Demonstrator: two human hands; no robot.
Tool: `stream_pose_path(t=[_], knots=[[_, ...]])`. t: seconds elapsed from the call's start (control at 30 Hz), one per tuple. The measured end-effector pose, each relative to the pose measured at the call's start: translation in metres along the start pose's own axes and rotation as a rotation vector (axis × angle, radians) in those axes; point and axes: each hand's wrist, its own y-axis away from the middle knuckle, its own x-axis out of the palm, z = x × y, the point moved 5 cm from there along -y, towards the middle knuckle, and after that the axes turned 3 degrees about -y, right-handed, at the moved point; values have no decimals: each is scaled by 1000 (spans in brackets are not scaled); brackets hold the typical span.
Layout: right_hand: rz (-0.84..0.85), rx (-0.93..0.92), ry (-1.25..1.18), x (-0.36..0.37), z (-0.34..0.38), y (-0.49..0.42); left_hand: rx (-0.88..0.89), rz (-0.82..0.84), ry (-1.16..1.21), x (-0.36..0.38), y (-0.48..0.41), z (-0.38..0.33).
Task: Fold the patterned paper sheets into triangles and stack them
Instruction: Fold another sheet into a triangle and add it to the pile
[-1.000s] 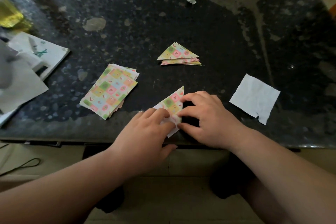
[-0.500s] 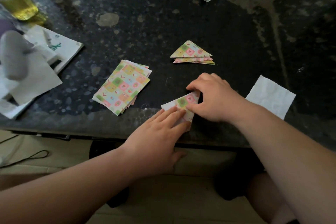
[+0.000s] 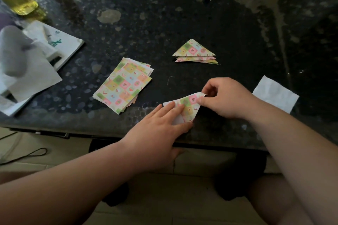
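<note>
Palm down, the left hand (image 3: 161,129) lies at the near edge of the table (image 3: 164,14), its fingers straight and close together, pressing the patterned sheet (image 3: 188,108) flat. The right hand (image 3: 225,98), knuckles up and wrist angled in from the right, pinches the sheet's far corner between thumb and forefinger, and the corner curls up off the surface. A pile of flat sheets (image 3: 124,87) lies just to the left. A stack of folded triangles (image 3: 195,52) sits farther back, apart from both hands.

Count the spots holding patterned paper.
3: flat stack of unfolded patterned sheets, left; stack of folded patterned triangles, farther back; one half-folded patterned sheet between left hand and right hand. None seems hidden.
</note>
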Motion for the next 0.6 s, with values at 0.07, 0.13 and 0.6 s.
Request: stream_pose_path(t=[0.07, 0.13, 0.6], knots=[[-41, 9, -88, -3, -1, 0, -2, 2, -1, -1, 0, 0], [-69, 33, -163, -3, -3, -1, -2, 12, 8, -2, 1, 0], [-180, 94, -250, -4, -9, -3, 65, -142, 181, -14, 1, 30]])
